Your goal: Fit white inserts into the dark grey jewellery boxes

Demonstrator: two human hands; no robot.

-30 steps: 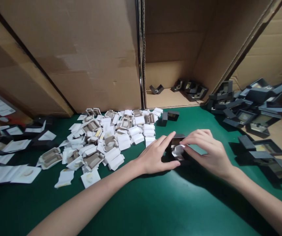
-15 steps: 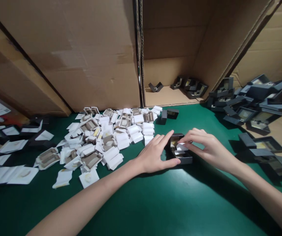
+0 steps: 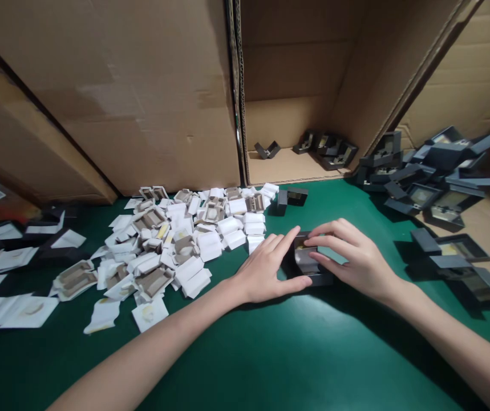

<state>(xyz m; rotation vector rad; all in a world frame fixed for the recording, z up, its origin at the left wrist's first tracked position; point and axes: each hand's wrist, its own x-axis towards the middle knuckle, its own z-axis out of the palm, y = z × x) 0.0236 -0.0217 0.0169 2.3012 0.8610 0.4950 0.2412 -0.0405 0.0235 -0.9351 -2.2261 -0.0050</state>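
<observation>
My left hand (image 3: 266, 265) is braced round the left side of a small open black box (image 3: 322, 279), its thumb at the near edge and fingers at the far edge. From the right, my right hand (image 3: 351, 251) reaches into the box. Its thumb and fingertips are pinched at a pale paper insert (image 3: 304, 262) inside. The fingers partly hide the insert and the box's right part. Left of my hands spreads a heap of folded white paper inserts (image 3: 176, 240).
Open black boxes (image 3: 445, 165) are piled at the right. Several more lie inside the upright cardboard carton (image 3: 296, 162). One black box (image 3: 294, 197) sits beyond my hands. Black boxes with white linings (image 3: 9, 257) lie far left on the green table (image 3: 245, 359).
My right hand has moved slightly left and deeper into the box. The white insert, raised and bright before, now sits lower inside it. My left hand stays at the box.
</observation>
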